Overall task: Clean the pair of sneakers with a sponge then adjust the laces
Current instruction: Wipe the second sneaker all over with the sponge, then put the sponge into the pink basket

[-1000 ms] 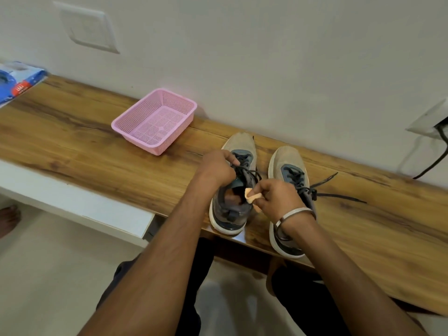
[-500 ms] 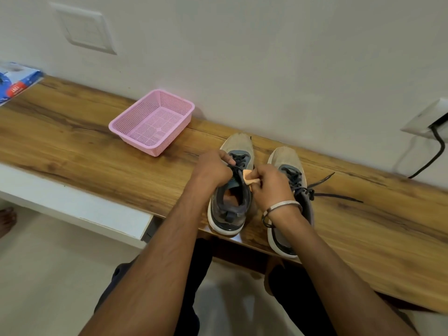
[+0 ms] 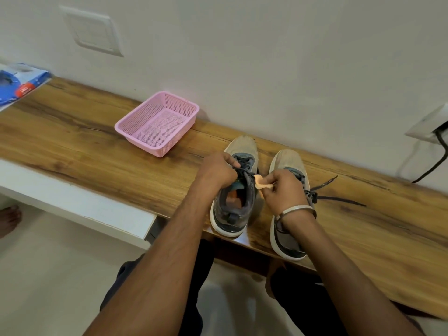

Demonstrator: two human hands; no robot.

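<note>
- A wooden worktop (image 3: 97, 151) runs along a pale wall, its near edge over the person's lap.
- The pair stands toes to the wall at that near edge — the left sneaker (image 3: 234, 202) with its laces (image 3: 244, 173) drawn up, the right sneaker (image 3: 289, 214) with loose ends trailing toward the worktop's right end.
- The left hand (image 3: 217, 170) curls round the left shoe's laces; the right hand (image 3: 282, 189) pinches a small pale sponge (image 3: 261, 184) in bent fingers, just beside those laces.
- Judged: lace adjusting has begun. The next move calls for setting the sponge down — perhaps in the pink basket (image 3: 157, 124) toward the far edge.
</note>
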